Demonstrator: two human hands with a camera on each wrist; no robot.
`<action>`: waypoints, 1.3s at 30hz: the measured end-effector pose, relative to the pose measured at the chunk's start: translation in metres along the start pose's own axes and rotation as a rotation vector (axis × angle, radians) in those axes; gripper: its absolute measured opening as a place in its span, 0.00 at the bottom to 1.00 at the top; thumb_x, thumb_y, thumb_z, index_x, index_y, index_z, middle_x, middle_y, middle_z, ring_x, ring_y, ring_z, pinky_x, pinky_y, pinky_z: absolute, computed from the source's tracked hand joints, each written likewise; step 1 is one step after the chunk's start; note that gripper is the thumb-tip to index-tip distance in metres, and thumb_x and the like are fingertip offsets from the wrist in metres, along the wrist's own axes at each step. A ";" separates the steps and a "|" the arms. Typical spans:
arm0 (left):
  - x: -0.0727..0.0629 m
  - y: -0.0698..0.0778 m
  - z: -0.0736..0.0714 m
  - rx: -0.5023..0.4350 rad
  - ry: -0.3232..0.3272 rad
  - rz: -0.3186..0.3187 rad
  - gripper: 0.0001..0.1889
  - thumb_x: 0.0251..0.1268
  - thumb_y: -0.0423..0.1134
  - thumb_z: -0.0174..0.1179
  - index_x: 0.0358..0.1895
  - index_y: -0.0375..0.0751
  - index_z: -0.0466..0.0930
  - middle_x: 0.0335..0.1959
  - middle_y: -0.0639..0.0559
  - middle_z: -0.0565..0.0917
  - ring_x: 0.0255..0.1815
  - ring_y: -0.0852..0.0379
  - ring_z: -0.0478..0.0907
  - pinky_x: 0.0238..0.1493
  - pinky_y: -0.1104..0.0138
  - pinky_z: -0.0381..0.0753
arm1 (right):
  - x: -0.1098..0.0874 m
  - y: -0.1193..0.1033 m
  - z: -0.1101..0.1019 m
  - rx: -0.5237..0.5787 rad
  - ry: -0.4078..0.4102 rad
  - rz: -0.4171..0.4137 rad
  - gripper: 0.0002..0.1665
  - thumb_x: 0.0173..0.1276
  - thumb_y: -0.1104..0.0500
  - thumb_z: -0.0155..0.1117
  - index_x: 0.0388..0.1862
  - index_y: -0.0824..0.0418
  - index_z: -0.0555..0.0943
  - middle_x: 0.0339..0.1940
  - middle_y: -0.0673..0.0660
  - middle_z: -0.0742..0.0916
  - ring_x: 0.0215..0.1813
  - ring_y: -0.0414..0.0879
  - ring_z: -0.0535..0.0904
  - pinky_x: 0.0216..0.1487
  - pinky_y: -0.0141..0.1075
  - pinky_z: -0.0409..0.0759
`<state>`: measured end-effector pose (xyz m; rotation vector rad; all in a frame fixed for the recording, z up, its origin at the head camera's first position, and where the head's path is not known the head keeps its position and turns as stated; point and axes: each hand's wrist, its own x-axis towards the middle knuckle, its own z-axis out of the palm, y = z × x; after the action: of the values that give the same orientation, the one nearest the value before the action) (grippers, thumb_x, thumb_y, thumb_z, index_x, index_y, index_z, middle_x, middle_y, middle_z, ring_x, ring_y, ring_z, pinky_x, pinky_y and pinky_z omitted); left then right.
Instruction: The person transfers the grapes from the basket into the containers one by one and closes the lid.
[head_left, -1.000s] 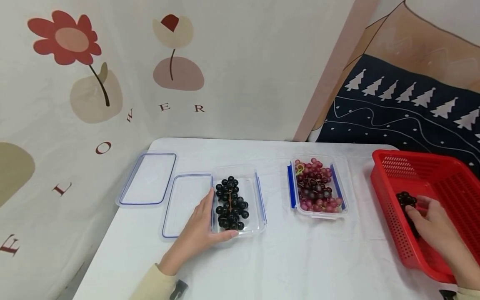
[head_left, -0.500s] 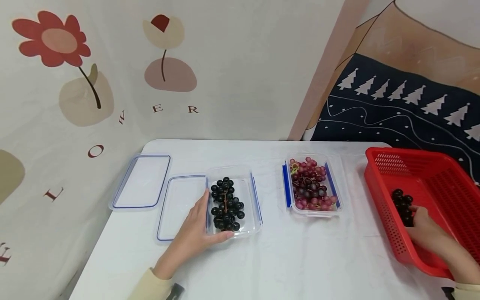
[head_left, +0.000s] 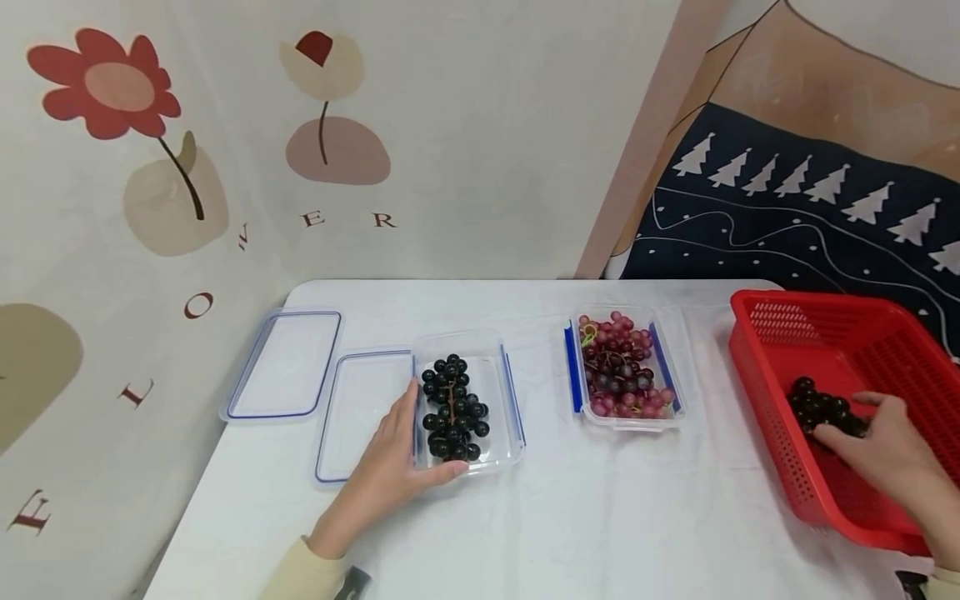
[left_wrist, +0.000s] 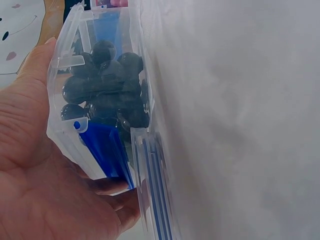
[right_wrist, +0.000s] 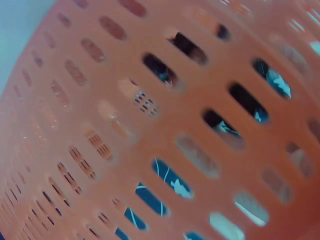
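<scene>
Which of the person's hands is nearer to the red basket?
The right. The right hand is inside the red basket, gripping black grapes; the left hand is well off to its left, against a clear container.

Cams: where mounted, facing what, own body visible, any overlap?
Head: on the head, facing forward and down at the table and printed backdrop; both sleeves, left hand and right hand show.
Left wrist: on left wrist, facing the clear container of black grapes; left palm and fingers show.
Right wrist: on right wrist, facing the slotted wall of the red basket; no hand discernible.
Shared: head and left wrist, the container; head and right wrist, the basket.
</scene>
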<state>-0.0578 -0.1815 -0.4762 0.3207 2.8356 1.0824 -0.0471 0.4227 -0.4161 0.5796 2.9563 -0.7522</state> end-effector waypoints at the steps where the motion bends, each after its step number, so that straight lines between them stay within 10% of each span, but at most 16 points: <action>1: 0.000 0.000 0.000 0.002 0.000 -0.002 0.75 0.56 0.74 0.76 0.91 0.39 0.35 0.88 0.30 0.48 0.86 0.26 0.50 0.78 0.33 0.56 | -0.001 -0.002 -0.003 0.028 0.069 0.009 0.45 0.78 0.59 0.64 0.74 0.87 0.52 0.53 0.87 0.71 0.51 0.79 0.74 0.36 0.44 0.79; 9: 0.000 0.001 -0.001 -0.002 0.003 -0.003 0.75 0.56 0.73 0.76 0.91 0.38 0.35 0.88 0.28 0.49 0.85 0.26 0.50 0.77 0.33 0.57 | -0.014 -0.021 -0.009 0.261 0.389 -0.045 0.29 0.81 0.60 0.62 0.73 0.72 0.68 0.55 0.67 0.77 0.40 0.28 0.64 0.32 0.14 0.64; 14: 0.000 0.002 -0.001 0.003 -0.002 0.004 0.75 0.56 0.72 0.77 0.91 0.37 0.35 0.88 0.29 0.49 0.85 0.26 0.50 0.77 0.33 0.56 | -0.017 -0.030 -0.002 0.451 0.542 -0.024 0.28 0.78 0.57 0.69 0.73 0.48 0.74 0.50 0.38 0.74 0.42 0.30 0.69 0.38 0.14 0.67; 18: 0.000 0.002 -0.001 -0.001 0.000 0.000 0.75 0.56 0.73 0.76 0.91 0.38 0.35 0.88 0.28 0.49 0.85 0.25 0.50 0.77 0.32 0.56 | -0.017 -0.037 0.003 0.644 0.624 -0.082 0.34 0.75 0.63 0.71 0.77 0.50 0.74 0.56 0.38 0.78 0.53 0.32 0.75 0.51 0.17 0.73; 29: 0.000 0.000 0.000 -0.014 0.007 0.018 0.74 0.58 0.73 0.75 0.91 0.38 0.36 0.88 0.29 0.49 0.85 0.25 0.50 0.77 0.32 0.56 | -0.021 -0.060 0.002 1.317 0.550 -0.386 0.30 0.77 0.75 0.65 0.76 0.66 0.73 0.65 0.63 0.78 0.62 0.49 0.78 0.58 0.26 0.81; 39: -0.001 0.001 -0.001 -0.010 0.008 0.015 0.73 0.58 0.73 0.75 0.91 0.37 0.36 0.88 0.29 0.49 0.85 0.25 0.50 0.77 0.32 0.56 | -0.028 -0.091 0.000 1.451 0.464 -0.461 0.30 0.80 0.74 0.62 0.78 0.67 0.71 0.71 0.67 0.75 0.67 0.54 0.79 0.55 0.36 0.83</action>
<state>-0.0569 -0.1819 -0.4749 0.3382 2.8386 1.1032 -0.0542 0.3391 -0.3716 -0.0173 2.2821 -3.1277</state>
